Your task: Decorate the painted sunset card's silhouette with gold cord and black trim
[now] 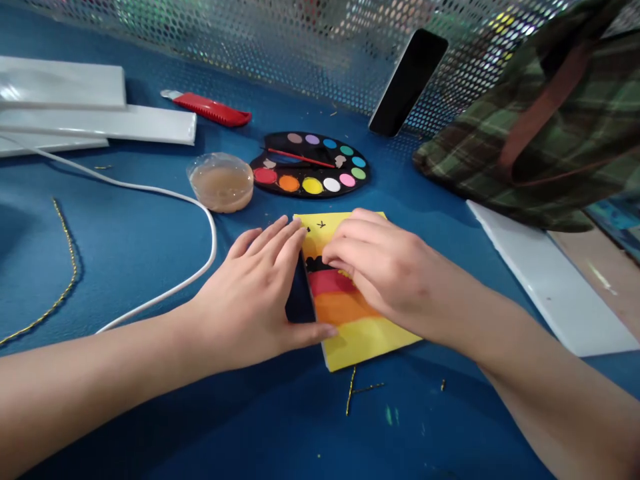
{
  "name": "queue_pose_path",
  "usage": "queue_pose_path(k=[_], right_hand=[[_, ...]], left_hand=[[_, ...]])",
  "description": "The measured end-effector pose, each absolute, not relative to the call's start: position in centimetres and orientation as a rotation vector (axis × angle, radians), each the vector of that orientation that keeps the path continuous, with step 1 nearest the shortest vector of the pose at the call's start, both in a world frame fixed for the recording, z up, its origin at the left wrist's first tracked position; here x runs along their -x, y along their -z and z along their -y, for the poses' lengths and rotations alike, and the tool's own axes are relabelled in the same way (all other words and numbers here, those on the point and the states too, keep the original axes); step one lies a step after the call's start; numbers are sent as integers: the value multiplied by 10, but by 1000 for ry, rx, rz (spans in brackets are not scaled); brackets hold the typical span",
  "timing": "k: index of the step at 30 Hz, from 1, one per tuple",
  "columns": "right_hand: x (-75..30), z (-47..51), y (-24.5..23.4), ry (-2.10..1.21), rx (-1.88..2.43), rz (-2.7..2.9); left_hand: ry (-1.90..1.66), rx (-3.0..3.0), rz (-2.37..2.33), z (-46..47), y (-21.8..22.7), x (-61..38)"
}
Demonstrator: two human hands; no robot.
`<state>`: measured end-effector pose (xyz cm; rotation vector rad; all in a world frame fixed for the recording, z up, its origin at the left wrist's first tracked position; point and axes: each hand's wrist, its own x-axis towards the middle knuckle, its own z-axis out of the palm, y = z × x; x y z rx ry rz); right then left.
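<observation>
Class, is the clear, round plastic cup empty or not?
Not empty: cloudy brownish liquid shows inside the clear, round plastic cup.

Clear cup: cloudy liquid inside, just beyond the left hand
Red cutter: farther beyond that hand
White cable: curving to its left
Paint palette: black, beyond the right hand, leftward
Phone: tilted, farther beyond
Plaid bag: right of the right hand, farther off
</observation>
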<state>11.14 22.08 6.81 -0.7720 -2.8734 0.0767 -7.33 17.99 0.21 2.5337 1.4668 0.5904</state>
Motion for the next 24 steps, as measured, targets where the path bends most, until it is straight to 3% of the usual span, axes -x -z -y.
queue_pose_path(k=[24], right_hand=[[-107, -223, -51, -115, 757, 2795]], left_hand=[[-523, -2611, -1440, -181, 1, 73]])
